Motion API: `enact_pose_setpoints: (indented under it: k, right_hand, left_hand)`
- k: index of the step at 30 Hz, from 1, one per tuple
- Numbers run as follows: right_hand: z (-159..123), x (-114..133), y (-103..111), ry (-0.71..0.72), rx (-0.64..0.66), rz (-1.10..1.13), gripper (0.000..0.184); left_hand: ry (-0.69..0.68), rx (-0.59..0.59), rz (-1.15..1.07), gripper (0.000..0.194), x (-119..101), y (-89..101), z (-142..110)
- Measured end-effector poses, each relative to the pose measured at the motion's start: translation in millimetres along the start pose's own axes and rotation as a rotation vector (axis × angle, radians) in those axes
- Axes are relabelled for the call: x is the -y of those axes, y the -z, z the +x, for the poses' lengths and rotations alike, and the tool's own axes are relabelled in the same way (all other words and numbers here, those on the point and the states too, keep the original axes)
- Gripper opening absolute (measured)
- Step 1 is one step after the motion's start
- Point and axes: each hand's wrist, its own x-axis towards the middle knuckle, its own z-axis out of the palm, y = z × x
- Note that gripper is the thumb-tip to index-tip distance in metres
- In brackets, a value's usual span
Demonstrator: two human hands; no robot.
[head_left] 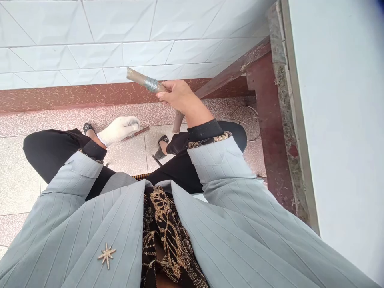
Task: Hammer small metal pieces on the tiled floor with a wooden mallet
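My right hand [178,95], bare, is closed around a brown tube-like stick [136,77] that points up and left. Silvery wire [151,84] is wound in a tight band around it, just beyond my fingertips. Below the same hand hangs another brown stick-like piece [178,121]; my hand hides whether the two are joined. In a white knitted glove, my left hand [121,129] is curled closed above my left knee's inner side. Beside and below it a thin reddish-brown rod [138,133] shows; I cannot tell whether the glove touches it.
A white tiled wall [144,24] with a red-brown base strip [45,98] stands ahead. On the right are a dark red post [273,132] with a slanting brace [231,70] and a pale panel [339,120]. Thin looped wire [247,116] lies near the post on the speckled floor [18,168].
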Motion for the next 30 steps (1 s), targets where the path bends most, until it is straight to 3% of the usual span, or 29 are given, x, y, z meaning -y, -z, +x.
enact_pose_setpoints:
  k: [4,10,17,23,25,27,30]
  right_hand:
    - [1.9,0.4,-6.5,-0.040,0.052,-0.562,0.023]
    - [-3.7,7.5,-16.7,-0.056,0.340,-0.843,0.032]
    - [-10.5,18.5,-17.4,0.059,0.747,-0.824,0.022]
    - [-17.0,20.1,-8.7,0.166,1.044,-0.378,0.033]
    - [-18.2,19.0,-2.8,0.238,1.051,-0.255,0.038]
    - [-19.1,18.0,2.7,0.295,0.961,-0.165,0.039]
    - [-19.0,18.3,6.0,0.280,0.612,-0.062,0.038]
  left_hand:
    - [0.004,0.077,0.005,0.019,-2.6,3.5,-3.5]
    - [-0.047,-0.073,0.159,0.026,-6.4,16.7,-6.1]
    - [-0.011,-0.151,0.188,0.022,-4.3,30.4,-4.7]
    - [0.018,-0.255,0.170,0.020,2.3,33.9,-0.3]
    - [0.031,-0.279,0.158,0.019,6.6,29.9,3.7]
    - [0.051,-0.283,0.127,0.017,11.7,22.0,7.7]
    - [0.080,-0.198,0.011,0.014,16.7,7.1,10.3]
